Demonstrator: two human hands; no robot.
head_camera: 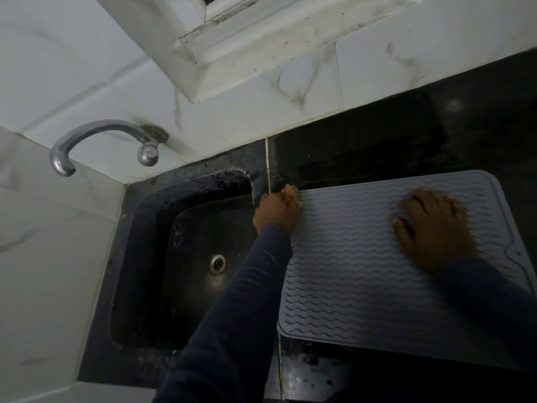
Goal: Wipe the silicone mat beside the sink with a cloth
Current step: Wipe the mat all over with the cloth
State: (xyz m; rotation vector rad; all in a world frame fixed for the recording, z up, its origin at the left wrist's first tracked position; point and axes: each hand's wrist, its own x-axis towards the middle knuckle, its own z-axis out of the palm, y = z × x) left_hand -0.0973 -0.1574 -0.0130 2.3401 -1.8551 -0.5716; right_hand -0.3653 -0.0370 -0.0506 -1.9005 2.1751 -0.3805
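A grey silicone mat (363, 271) with a wavy ribbed pattern lies on the black counter to the right of the sink. My left hand (276, 209) grips the mat's far left corner, fingers curled over its edge. A pale peach patch at those fingertips may be nails or fabric; I cannot tell which. My right hand (433, 228) lies spread on the far right part of the mat, blurred. A small darker grey patch shows under its thumb and fingers. No cloth is plainly visible.
A black sink (151, 257) with a metal drain (218, 263) sits left of the mat. A chrome tap (96, 141) juts from the white marble-look tiled wall. Black counter (377, 146) runs behind the mat and in front of it.
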